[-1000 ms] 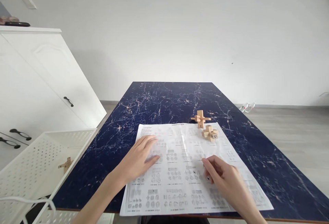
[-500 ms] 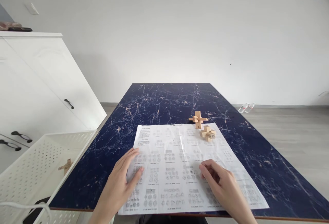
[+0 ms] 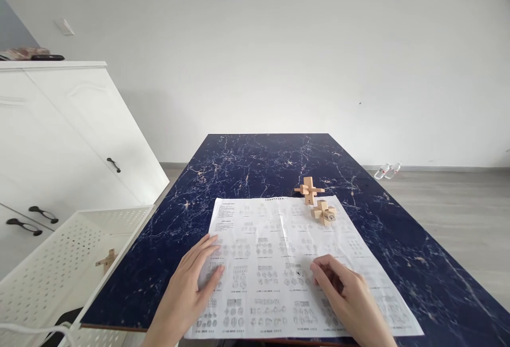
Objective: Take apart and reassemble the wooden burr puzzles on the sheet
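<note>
- Firstly, sheet (image 3: 274, 286), printed, creased: flat on the table (image 3: 258, 161), its near side at the table's edge. A tug there could slide or tear it.
- Left hand (image 3: 191, 286): on the sheet's left edge, fingers flat and slightly parted, thumb apart, gripping nothing. A sideways push could skew or ruck the paper.
- Right hand (image 3: 345, 291): over the sheet's right half, fingers curled in, thumb by the forefinger; whether they pinch anything, cannot tell. If they do hold paper, lifting could crumple it.
- Wooden knot (image 3: 323, 213), marked: on the sheet near its far right corner. It would likely travel with any drag of the paper.
- Wooden cross (image 3: 309, 196), upright: at the sheet's far edge, just beside the knot. Likely to topple if the knot is nudged into it.
- Bin (image 3: 59, 254), white: left of the sheet, beyond the table. A swept-off piece could drop in.
</note>
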